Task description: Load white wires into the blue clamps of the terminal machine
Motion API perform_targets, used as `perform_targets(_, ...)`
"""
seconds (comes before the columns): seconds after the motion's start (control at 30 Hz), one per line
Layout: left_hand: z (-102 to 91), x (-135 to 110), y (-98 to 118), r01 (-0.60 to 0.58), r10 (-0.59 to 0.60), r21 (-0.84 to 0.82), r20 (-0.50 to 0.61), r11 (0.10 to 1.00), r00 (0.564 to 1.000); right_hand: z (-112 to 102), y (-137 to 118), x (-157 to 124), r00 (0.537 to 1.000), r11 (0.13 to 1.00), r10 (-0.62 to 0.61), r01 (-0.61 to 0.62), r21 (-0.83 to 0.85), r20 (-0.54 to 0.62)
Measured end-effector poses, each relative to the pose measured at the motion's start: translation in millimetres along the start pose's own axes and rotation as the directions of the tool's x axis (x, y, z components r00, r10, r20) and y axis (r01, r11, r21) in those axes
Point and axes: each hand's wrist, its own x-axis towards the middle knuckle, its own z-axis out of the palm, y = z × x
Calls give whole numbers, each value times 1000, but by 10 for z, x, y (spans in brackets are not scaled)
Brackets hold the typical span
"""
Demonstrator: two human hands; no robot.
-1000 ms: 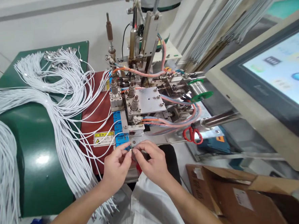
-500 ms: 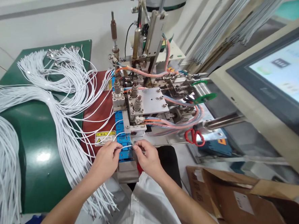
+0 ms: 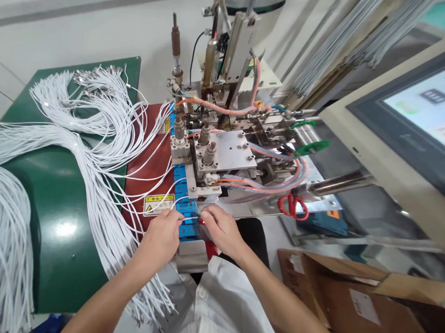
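Note:
My left hand (image 3: 162,236) pinches a white cable (image 3: 189,218) close to its end. The cable lies across one of the blue clamp blocks (image 3: 188,231) at the near end of the machine's row. On the other side of the blocks, my right hand (image 3: 221,230) has thumb and forefinger closed at the cable's tip; the tip itself is too small to make out. Farther along the row, other white cables rest in the blue blocks and run left to a large bundle of white cables (image 3: 92,194).
The machine (image 3: 225,151) with its air hoses stands ahead. A solder wire spool (image 3: 307,138) and red-handled scissors (image 3: 293,206) are to its right. A touchscreen monitor (image 3: 422,109) juts in at right, above a cardboard box (image 3: 347,299). A green table (image 3: 62,256) carries cables at left.
The view has shifted slightly. My right fingers have closed more over the cable's tip, and a small red glow shows beside them. The left hand still pinches the cable.

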Motion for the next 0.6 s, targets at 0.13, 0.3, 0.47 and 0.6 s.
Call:
perform_targets(0.13,2,-10,33,-1,0,44,18,999,1000,106,-1,16,995,994,-57,49,-93,-87)
perform_targets(0.3,16,-22,56,12,-18,111,54,994,998,262,29,-17,985,993,93,-80,90,-145)
perform_targets(0.47,21,-73,54,-62,56,283,30,957,998,256,52,-19,979,978,164,-145,147,-121)
perform_targets(0.6,50,-134,-32,-178,189,260,-21,949,982,178,74,-12,950,946,238,-180,268,-203)
